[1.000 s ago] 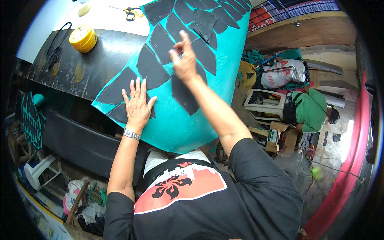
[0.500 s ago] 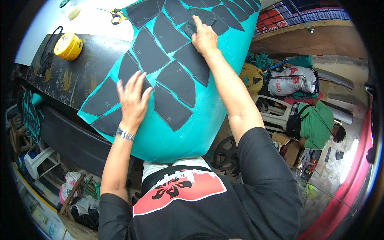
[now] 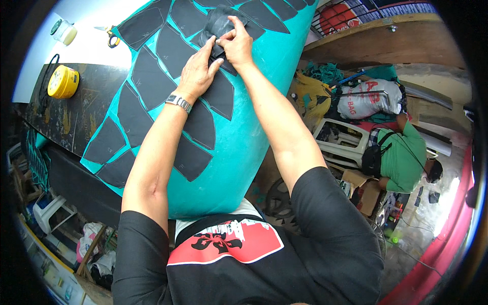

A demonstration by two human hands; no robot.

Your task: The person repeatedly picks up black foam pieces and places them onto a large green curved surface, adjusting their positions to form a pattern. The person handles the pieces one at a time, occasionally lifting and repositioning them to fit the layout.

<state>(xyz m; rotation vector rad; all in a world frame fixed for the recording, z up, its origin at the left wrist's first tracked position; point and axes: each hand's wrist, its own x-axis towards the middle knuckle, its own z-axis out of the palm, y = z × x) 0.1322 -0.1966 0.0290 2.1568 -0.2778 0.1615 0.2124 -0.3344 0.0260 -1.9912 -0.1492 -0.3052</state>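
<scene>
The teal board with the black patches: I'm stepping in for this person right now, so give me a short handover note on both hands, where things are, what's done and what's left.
Left hand: flat on the teal board, fingertips on the edge of a black patch.
Right hand: pinch grip on that same patch, which is wrinkled and partly lifted.
Things: the board lies across a dark table; a yellow tape measure and scissors are up on the left side.
Done: many black patches lie flat in rows over the board's left and upper part.
Left: the patch in hand is not yet flat; the board's right and near side is bare teal.
</scene>
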